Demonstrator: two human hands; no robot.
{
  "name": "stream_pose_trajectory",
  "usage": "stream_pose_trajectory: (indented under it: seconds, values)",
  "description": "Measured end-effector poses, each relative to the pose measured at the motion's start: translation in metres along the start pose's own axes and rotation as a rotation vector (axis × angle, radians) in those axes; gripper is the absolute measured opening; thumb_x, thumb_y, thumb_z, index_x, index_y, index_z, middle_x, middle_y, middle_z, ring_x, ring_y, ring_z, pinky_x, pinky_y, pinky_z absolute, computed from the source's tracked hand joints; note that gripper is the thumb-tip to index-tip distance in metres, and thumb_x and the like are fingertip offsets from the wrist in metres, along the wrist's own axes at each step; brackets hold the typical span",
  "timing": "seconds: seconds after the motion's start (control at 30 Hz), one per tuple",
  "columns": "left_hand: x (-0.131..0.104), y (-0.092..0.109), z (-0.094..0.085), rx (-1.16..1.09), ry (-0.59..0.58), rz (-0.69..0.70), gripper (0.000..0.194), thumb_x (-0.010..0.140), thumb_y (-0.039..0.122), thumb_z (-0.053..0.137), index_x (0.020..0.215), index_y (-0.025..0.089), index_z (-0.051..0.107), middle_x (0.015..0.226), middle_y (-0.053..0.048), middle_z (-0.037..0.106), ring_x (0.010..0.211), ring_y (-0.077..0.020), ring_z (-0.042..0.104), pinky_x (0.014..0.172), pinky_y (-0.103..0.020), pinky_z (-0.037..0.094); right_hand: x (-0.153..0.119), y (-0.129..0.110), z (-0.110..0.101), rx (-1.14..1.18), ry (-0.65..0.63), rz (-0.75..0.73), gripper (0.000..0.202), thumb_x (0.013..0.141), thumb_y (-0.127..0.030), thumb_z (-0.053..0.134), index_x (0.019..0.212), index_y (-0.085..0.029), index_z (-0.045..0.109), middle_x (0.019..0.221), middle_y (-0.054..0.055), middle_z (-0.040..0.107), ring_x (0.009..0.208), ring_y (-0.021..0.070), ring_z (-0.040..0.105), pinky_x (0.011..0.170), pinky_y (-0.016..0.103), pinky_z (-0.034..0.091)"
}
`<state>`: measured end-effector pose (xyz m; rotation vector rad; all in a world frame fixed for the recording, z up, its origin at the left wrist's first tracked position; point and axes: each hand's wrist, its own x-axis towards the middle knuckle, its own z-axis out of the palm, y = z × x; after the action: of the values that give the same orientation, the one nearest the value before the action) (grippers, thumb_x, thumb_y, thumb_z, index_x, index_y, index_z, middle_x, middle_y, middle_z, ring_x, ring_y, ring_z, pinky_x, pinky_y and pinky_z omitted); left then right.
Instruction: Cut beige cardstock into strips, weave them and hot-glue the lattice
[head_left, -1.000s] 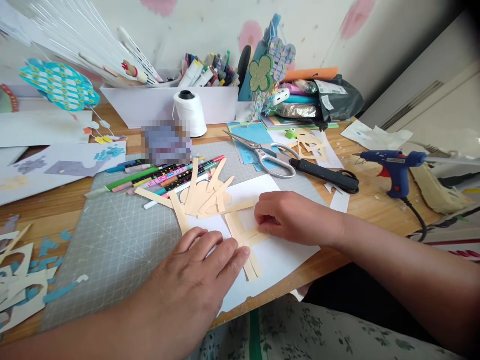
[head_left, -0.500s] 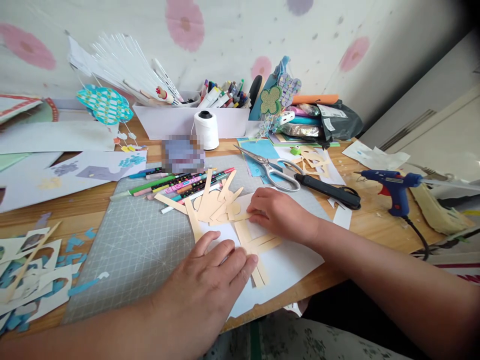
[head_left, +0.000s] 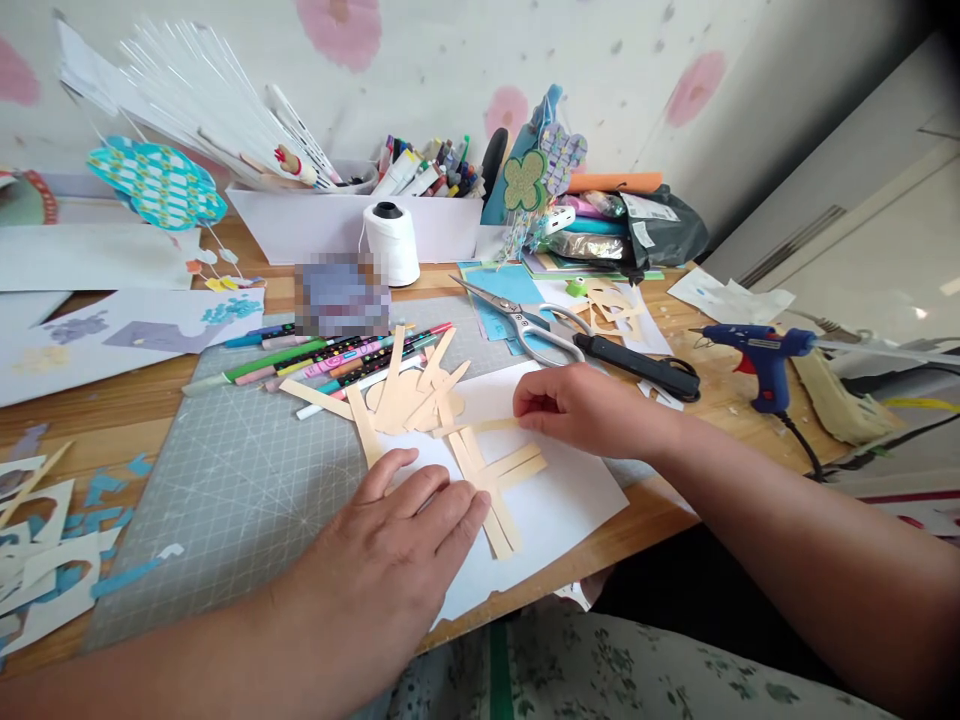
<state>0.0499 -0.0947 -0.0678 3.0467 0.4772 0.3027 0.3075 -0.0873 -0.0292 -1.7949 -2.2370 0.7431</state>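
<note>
My left hand (head_left: 412, 530) lies palm down with its fingers stretched out. Its fingertips rest on the white paper sheet (head_left: 570, 510) and against the crossed beige paper strips (head_left: 480, 455). Between its thumb and fingers, my right hand (head_left: 581, 405) pinches the end of a beige paper strip (head_left: 491, 426), which runs leftward across the top of the crossed strips. Beyond my left hand sits a loose pile of beige paper cutouts (head_left: 409, 395), with several strips sticking out of it. The part of the sheet under my left hand is hidden.
Markers (head_left: 337, 360) lie on the grey cutting mat (head_left: 247, 470). Scissors (head_left: 525, 325) and a black-handled tool (head_left: 637, 365) lie behind my right hand. A blue glue gun (head_left: 765, 355) stands right, a thread spool (head_left: 391, 245) at the back, paper scraps (head_left: 52, 570) at left.
My right hand has drawn slightly away from the pile, holding the strip, which now shows stretched between them. My left hand stays on the paper. The view has shifted a little to the right.
</note>
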Motion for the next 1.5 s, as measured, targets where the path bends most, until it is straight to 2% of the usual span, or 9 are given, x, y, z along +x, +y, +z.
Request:
stream_pose_trajectory:
  seconds: [0.33, 0.53, 0.6, 0.8, 0.97, 1.27, 1.4, 1.5]
  values:
    - [0.001, -0.001, 0.000, -0.014, 0.021, -0.016, 0.034, 0.088, 0.018, 0.058, 0.122, 0.021, 0.061, 0.113, -0.002, 0.067, 0.107, -0.0239, 0.053, 0.109, -0.047, 0.021, -0.021, 0.011, 0.000, -0.042, -0.060, 0.171, 0.013, 0.084, -0.017, 0.056, 0.081, -0.020, 0.068, 0.076, 0.001, 0.069, 0.067, 0.0146, 0.056, 0.060, 0.026, 0.038]
    - [0.001, -0.002, 0.003, -0.040, 0.053, -0.006, 0.034, 0.087, 0.015, 0.058, 0.120, 0.021, 0.062, 0.112, -0.001, 0.068, 0.108, -0.0220, 0.053, 0.112, -0.043, 0.019, -0.030, 0.021, -0.001, 0.247, 0.025, 0.226, 0.009, 0.083, -0.025, 0.059, 0.081, -0.020, 0.066, 0.071, -0.002, 0.062, 0.065, 0.0131, 0.053, 0.060, 0.025, 0.041]
    - [0.001, -0.002, 0.004, -0.051, 0.049, -0.008, 0.034, 0.086, 0.016, 0.058, 0.120, 0.021, 0.062, 0.112, -0.001, 0.068, 0.108, -0.0223, 0.054, 0.112, -0.044, 0.019, -0.034, 0.023, 0.001, 0.327, 0.012, 0.222, 0.010, 0.083, -0.027, 0.059, 0.081, -0.019, 0.065, 0.070, -0.002, 0.060, 0.064, 0.0127, 0.052, 0.058, 0.024, 0.041]
    - [0.002, -0.001, 0.002, -0.043, 0.057, -0.001, 0.034, 0.087, 0.015, 0.055, 0.120, 0.021, 0.063, 0.111, -0.001, 0.069, 0.106, -0.0232, 0.055, 0.110, -0.046, 0.022, -0.040, 0.019, 0.015, 0.127, 0.032, 0.192, 0.010, 0.084, -0.018, 0.058, 0.078, -0.020, 0.066, 0.070, -0.003, 0.064, 0.063, 0.0115, 0.053, 0.060, 0.024, 0.039]
    - [0.004, 0.000, -0.001, -0.027, 0.073, 0.001, 0.031, 0.090, 0.015, 0.050, 0.117, 0.021, 0.064, 0.109, -0.001, 0.069, 0.104, -0.0233, 0.055, 0.109, -0.046, 0.024, -0.043, 0.011, 0.020, 0.043, 0.042, 0.211, 0.011, 0.084, -0.018, 0.057, 0.079, -0.020, 0.067, 0.071, -0.002, 0.066, 0.063, 0.0122, 0.053, 0.059, 0.025, 0.036]
    - [0.004, -0.001, -0.001, -0.015, 0.061, 0.001, 0.032, 0.090, 0.014, 0.049, 0.116, 0.022, 0.065, 0.109, -0.001, 0.070, 0.103, -0.0227, 0.057, 0.109, -0.046, 0.025, -0.043, 0.002, 0.021, 0.123, -0.007, 0.271, 0.011, 0.084, -0.021, 0.058, 0.077, -0.020, 0.067, 0.070, -0.002, 0.066, 0.063, 0.0125, 0.053, 0.058, 0.025, 0.037]
    - [0.002, -0.001, 0.001, -0.012, 0.061, 0.005, 0.033, 0.088, 0.014, 0.052, 0.117, 0.021, 0.065, 0.109, -0.001, 0.069, 0.104, -0.0234, 0.056, 0.109, -0.047, 0.024, -0.044, -0.002, 0.023, 0.306, -0.049, 0.318, 0.010, 0.084, -0.020, 0.057, 0.089, -0.021, 0.066, 0.068, -0.003, 0.063, 0.061, 0.0118, 0.053, 0.057, 0.025, 0.039]
    - [0.001, -0.001, 0.002, -0.020, 0.064, 0.007, 0.034, 0.087, 0.014, 0.054, 0.119, 0.021, 0.064, 0.109, -0.002, 0.069, 0.105, -0.0239, 0.056, 0.110, -0.047, 0.023, -0.046, 0.000, 0.023, 0.524, -0.085, 0.353, 0.020, 0.081, -0.018, 0.059, 0.101, -0.021, 0.058, 0.066, -0.005, 0.061, 0.059, 0.0116, 0.053, 0.056, 0.024, 0.041]
